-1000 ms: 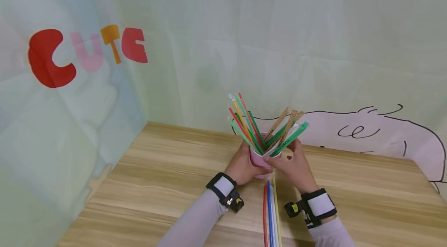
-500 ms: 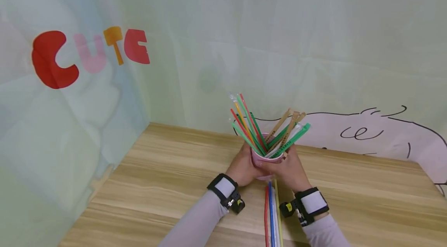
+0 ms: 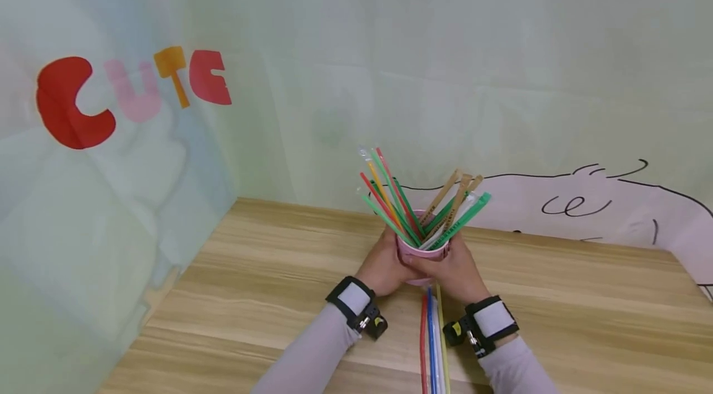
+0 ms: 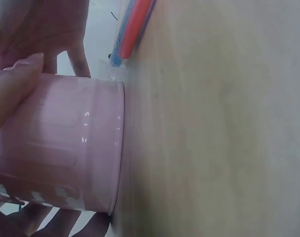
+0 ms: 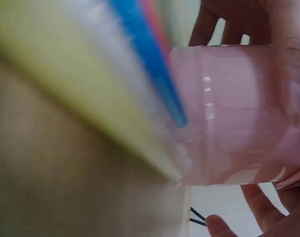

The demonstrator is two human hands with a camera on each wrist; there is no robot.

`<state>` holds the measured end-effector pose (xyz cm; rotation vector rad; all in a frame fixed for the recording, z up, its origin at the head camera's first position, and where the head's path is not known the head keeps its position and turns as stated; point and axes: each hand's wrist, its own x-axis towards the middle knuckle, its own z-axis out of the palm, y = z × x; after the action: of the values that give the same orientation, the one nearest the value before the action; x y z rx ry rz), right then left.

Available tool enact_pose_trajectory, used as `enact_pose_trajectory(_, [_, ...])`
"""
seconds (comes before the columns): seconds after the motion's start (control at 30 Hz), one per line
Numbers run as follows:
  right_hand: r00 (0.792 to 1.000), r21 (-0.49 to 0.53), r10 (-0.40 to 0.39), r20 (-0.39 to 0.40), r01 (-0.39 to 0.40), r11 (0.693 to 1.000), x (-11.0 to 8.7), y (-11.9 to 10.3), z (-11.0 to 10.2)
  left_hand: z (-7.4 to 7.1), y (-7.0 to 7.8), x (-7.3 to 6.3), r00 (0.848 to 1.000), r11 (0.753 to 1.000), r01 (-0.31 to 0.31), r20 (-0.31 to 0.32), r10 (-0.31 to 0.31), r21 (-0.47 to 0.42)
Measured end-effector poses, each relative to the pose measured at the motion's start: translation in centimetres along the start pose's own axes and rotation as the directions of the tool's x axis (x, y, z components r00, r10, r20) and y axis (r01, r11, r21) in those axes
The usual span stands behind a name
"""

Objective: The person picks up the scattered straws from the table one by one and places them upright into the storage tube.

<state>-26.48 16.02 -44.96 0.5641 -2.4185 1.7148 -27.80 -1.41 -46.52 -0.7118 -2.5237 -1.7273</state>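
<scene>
A pink cup (image 3: 422, 253) stands on the table in the head view, filled with several drinking straws. Red, orange and green straws (image 3: 390, 202) lean to the left, while brown, green and white wrapped ones (image 3: 459, 202) lean to the right. My left hand (image 3: 384, 265) grips the cup's left side, and my right hand (image 3: 458, 269) holds it from the right. Both thumbs lie across its near side. Up close, the left wrist view has the cup's smooth pink wall (image 4: 61, 133) with fingers on either side. The cup (image 5: 234, 118) also fills the right of the right wrist view.
On the wooden table (image 3: 267, 295), red, blue, white and yellow straws (image 3: 431, 344) lie side by side, just in front of the cup. A printed cloth backdrop (image 3: 445, 72) rises behind and to the left of the table.
My right hand has shifted left and closer around the cup, its thumb now lower across the near side. My left hand keeps its grip, and the loose straws stay put.
</scene>
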Motion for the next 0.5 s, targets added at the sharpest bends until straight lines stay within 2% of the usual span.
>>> enact_pose_trajectory(0.3, [1.0,-0.063,0.014,-0.008,-0.015,0.998,0.0,-0.2,0.1,-0.2,0.0,-0.2,0.999,1.0,-0.025,-0.041,0.024,-0.011])
enact_pose_trajectory(0.4, [1.0,-0.073,0.018,-0.008,-0.019,0.997,0.0,-0.2,0.0,-0.5,0.4,-0.9,0.997,0.998,0.04,-0.069,-0.037,0.049])
enact_pose_trajectory(0.5, [1.0,-0.069,0.024,-0.01,-0.025,0.997,-0.1,-0.3,-0.2,-0.7,1.1,-2.1,0.986,0.976,0.138,-0.118,-0.119,0.169])
